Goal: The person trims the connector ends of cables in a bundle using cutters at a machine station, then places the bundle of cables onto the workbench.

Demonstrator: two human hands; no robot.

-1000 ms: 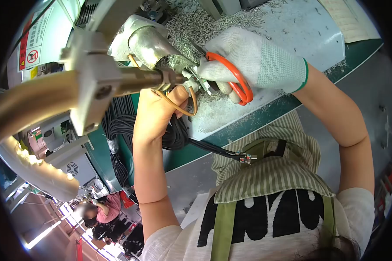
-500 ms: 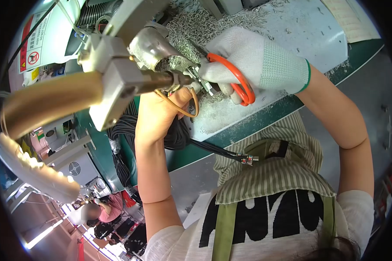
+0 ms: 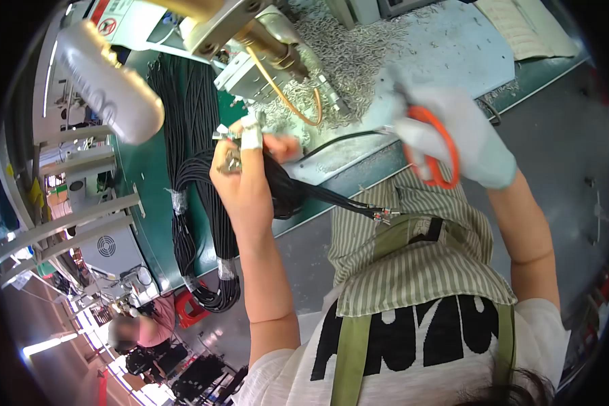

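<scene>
Right hand point(image 3: 453, 139), gripping scissors point(image 3: 434, 152), has pulled away from machine point(image 3: 264, 47).

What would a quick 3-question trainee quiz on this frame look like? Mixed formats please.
1. True or false: the right hand wears a white glove.
2. What does the left hand grip?
A. a bundle of black cables
B. a screwdriver
C. a cup
3. Fill in: the scissors have ____ handles.

Key: 1 true; 2 A; 3 orange.
</scene>
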